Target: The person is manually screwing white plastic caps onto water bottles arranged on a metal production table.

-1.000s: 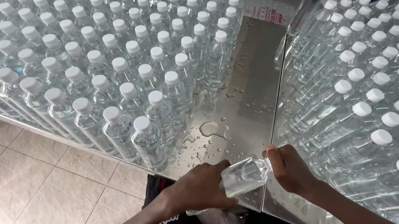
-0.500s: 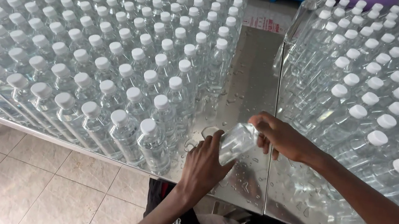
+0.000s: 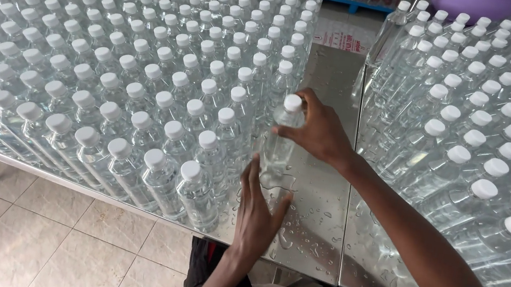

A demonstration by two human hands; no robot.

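on our left a packed block of capped bottles point(image 3: 140, 99) fills the steel table point(image 3: 315, 240); our left hand point(image 3: 258, 215) lies flat and open on the wet steel, just beside the block's corner; the clear bottle point(image 3: 282, 137) stands upright at the block's right edge, full, so we judge it weighty, thin-walled, slippery when wet, best held near the cap; our right hand point(image 3: 318, 129) wraps its neck from the right.
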